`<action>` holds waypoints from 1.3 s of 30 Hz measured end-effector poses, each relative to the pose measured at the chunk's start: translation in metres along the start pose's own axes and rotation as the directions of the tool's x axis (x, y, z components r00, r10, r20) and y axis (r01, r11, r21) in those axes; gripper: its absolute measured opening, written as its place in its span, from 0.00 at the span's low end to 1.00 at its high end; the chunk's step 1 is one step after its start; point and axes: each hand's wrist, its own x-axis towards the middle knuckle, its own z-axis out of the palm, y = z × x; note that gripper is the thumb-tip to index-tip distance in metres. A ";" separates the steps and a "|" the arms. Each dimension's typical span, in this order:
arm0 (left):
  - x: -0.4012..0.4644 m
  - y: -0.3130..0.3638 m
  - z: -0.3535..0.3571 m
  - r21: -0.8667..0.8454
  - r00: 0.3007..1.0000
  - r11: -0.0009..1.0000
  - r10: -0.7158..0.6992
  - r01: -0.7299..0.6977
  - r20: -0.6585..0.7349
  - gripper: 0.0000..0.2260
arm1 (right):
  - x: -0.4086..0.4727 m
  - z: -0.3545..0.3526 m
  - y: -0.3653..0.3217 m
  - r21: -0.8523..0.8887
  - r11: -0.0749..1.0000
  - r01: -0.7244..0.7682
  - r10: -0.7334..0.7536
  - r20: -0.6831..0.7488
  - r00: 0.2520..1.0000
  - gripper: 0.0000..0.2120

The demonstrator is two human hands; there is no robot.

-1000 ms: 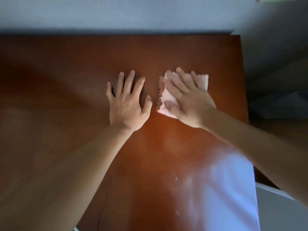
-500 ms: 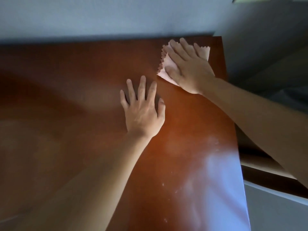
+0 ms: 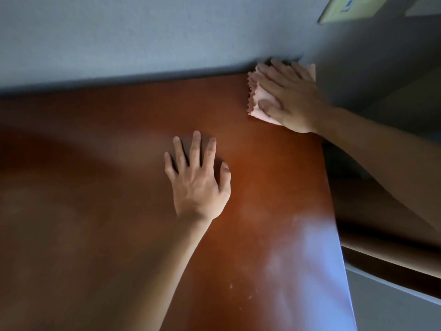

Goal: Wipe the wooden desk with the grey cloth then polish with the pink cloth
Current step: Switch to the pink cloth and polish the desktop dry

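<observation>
Pink cloth [image 3: 256, 97], a small soft square with a pinked zigzag edge, lies at the far right corner of the reddish-brown wooden bench [image 3: 119, 187], hard against the grey-blue wall [image 3: 143, 32]. Nearest the camera, pale specks and a bluish sheen mark the bench's right edge. Further in, the left hand [image 3: 199, 185] rests flat with fingers spread, holding nothing. Beyond it, the right hand [image 3: 291, 101] presses the cloth with straight fingers, its grip open and nothing pinched. The cloth looks light and limp, likely to bunch or slip on the glossy top, so a flat palm spread over its middle probably suits better than a pinch at an edge.
</observation>
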 end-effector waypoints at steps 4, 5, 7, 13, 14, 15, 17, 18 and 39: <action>0.000 0.000 -0.001 -0.001 1.000 1.000 0.002 -0.002 0.010 0.26 | -0.044 0.015 -0.029 -0.009 1.000 0.002 -0.003 -0.041 0.999 0.32; -0.001 0.000 -0.001 -0.004 1.000 1.000 0.002 -0.002 0.014 0.26 | -0.062 0.019 -0.041 -0.018 0.999 0.032 -0.033 -0.029 0.999 0.32; -0.001 0.000 -0.002 -0.010 1.000 1.000 0.003 -0.003 0.016 0.26 | -0.102 0.031 -0.067 -0.020 0.994 0.104 -0.104 0.008 0.995 0.32; -0.001 -0.001 0.000 -0.040 1.000 0.999 0.009 -0.009 -0.010 0.27 | -0.107 0.034 -0.071 -0.011 0.983 0.184 -0.183 0.051 0.982 0.32; 0.000 -0.002 0.001 -0.058 1.000 0.998 0.008 -0.009 -0.013 0.27 | -0.094 0.031 -0.066 -0.012 0.989 0.148 -0.148 0.046 0.988 0.32; 0.000 -0.003 0.001 -0.074 1.000 0.997 0.007 -0.008 -0.017 0.28 | -0.081 0.028 -0.061 -0.015 0.994 0.106 -0.105 0.040 0.994 0.32; -0.001 -0.003 0.000 -0.098 0.999 0.995 0.010 -0.013 -0.031 0.27 | -0.062 0.024 -0.057 -0.029 0.999 0.036 -0.036 0.018 0.999 0.32; -0.002 -0.003 0.000 -0.114 0.999 0.993 0.012 -0.017 -0.039 0.27 | -0.058 0.024 -0.058 -0.034 0.999 0.011 -0.010 0.013 1.000 0.32; -0.068 -0.048 -0.010 -0.292 0.980 0.938 0.162 -0.189 -0.113 0.22 | -0.145 0.055 -0.213 0.056 0.993 -0.107 0.103 0.063 0.993 0.34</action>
